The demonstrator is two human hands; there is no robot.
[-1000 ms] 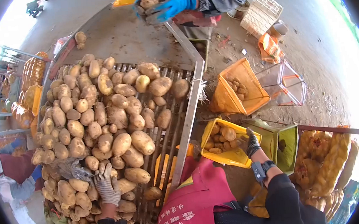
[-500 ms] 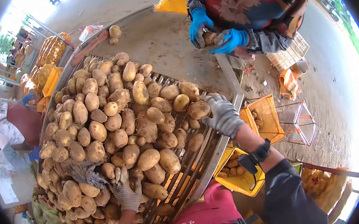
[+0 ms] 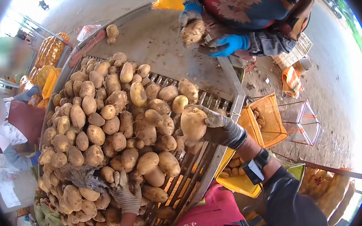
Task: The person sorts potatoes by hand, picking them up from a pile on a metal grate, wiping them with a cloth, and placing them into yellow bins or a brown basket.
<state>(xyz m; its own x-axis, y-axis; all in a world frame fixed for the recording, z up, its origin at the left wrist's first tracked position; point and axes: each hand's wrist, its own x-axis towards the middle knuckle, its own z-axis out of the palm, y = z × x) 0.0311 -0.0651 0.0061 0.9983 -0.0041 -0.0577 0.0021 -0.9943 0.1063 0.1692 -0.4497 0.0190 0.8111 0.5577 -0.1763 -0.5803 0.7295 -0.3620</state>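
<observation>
My right hand (image 3: 221,129), in a grey glove, is closed round a large pale potato (image 3: 193,124), lifted above the slatted rack. My left hand (image 3: 127,197), also gloved, rests with fingers apart on the near part of the potato pile (image 3: 115,125), touching potatoes but gripping none that I can see. Beside it, a crumpled grey plastic scrap (image 3: 83,175) lies among the potatoes. Bare slats of the metal rack (image 3: 194,167) show between my hands.
Opposite, a person in blue gloves holds a rough brown potato (image 3: 193,31). Another person (image 3: 26,118) stands at the left. Yellow crates (image 3: 270,120) with potatoes sit right of the table's metal rim (image 3: 231,76). A green sack (image 3: 53,225) stands lower left.
My right hand has picked up a potato from the pile edge and turned it upward. My left hand has barely moved. The person opposite has spread their hands apart, one raising a potato.
</observation>
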